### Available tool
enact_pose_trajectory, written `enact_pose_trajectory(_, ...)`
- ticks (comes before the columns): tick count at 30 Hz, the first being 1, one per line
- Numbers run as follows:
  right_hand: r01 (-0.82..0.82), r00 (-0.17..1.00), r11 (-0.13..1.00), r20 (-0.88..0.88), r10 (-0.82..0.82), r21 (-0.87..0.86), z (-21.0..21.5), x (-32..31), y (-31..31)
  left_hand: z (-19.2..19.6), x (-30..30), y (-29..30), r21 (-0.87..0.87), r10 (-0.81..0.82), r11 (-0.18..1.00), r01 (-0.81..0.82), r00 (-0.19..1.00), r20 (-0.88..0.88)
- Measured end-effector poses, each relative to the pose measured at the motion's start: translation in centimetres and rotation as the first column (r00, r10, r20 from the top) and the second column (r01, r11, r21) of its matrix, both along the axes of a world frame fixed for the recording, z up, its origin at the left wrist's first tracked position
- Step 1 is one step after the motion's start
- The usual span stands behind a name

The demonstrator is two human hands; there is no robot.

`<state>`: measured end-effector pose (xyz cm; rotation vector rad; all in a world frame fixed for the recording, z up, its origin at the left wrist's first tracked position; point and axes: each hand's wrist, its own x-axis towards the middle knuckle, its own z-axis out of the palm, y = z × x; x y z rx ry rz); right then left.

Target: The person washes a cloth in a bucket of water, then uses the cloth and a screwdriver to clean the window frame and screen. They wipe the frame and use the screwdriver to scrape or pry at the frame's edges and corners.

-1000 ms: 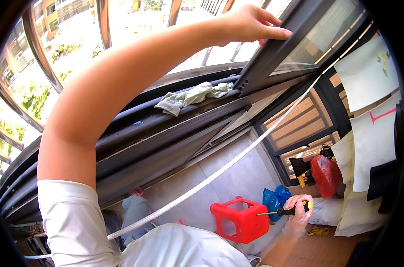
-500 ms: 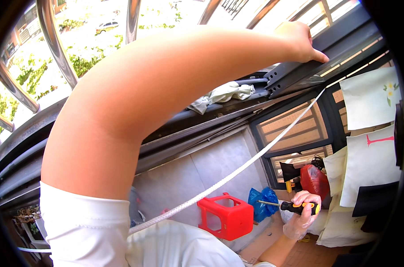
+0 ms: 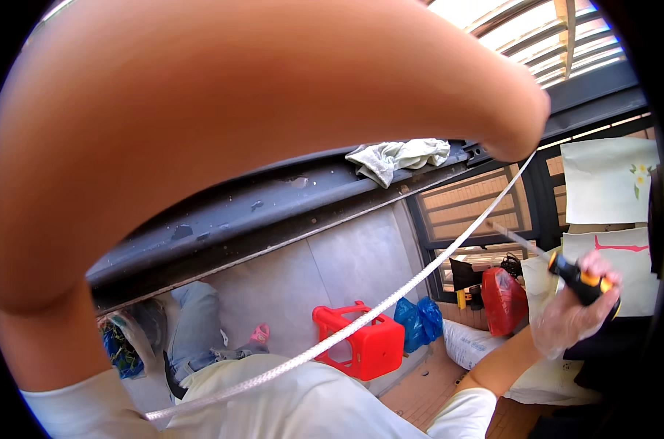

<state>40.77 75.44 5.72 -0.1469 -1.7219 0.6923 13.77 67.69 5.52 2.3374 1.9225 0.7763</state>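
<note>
My left arm stretches across the upper part of the view, and my left hand (image 3: 521, 121) is at the end of a dark metal window frame (image 3: 591, 95). Its fingers are hidden behind the hand, so the grip does not show. My right hand (image 3: 575, 318), in a clear plastic glove, is closed round the black and yellow handle of a screwdriver (image 3: 582, 282). The blade points up and to the left, near a white braided rope (image 3: 420, 276). That rope runs slantwise from near my left hand down across my body.
A crumpled pale cloth (image 3: 398, 157) lies on the dark sill rail (image 3: 259, 201). Below stand a red plastic stool (image 3: 379, 347), a blue plastic bag (image 3: 418, 322) and a red bag (image 3: 502, 300). Pale cloths (image 3: 606, 183) hang at the right. Metal bars (image 3: 537, 36) lie beyond the window.
My right hand has lifted the screwdriver up and to the right, its blade now tilted upward. My left arm fills more of the view, and its hand has shifted slightly lower.
</note>
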Motion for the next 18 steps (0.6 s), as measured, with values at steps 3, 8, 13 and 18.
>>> enact_pose_trajectory(3,-0.171,0.974,0.983,0.163,0.159,0.063,0.7,-5.2,0.8,-1.1,-1.5,-3.9,-0.1,0.039,0.994,-0.05,0.994,-0.103)
enact_pose_trajectory(8,-0.057,0.951,0.996,0.306,0.035,0.063,0.0,-10.3,1.4,-2.7,-2.7,-4.7,-0.181,0.07,0.979,-0.094,0.989,-0.13)
enact_pose_trajectory(13,-0.032,0.955,0.989,0.295,-0.012,0.146,0.8,-11.6,1.9,-3.5,-2.6,-4.4,-0.185,0.064,0.979,-0.086,0.991,-0.12)
enact_pose_trajectory(18,-0.077,0.953,0.997,0.293,0.083,-0.03,-0.4,-13.3,1.6,-3.9,-2.5,-4.5,-0.2,0.095,0.972,-0.12,0.986,-0.134)
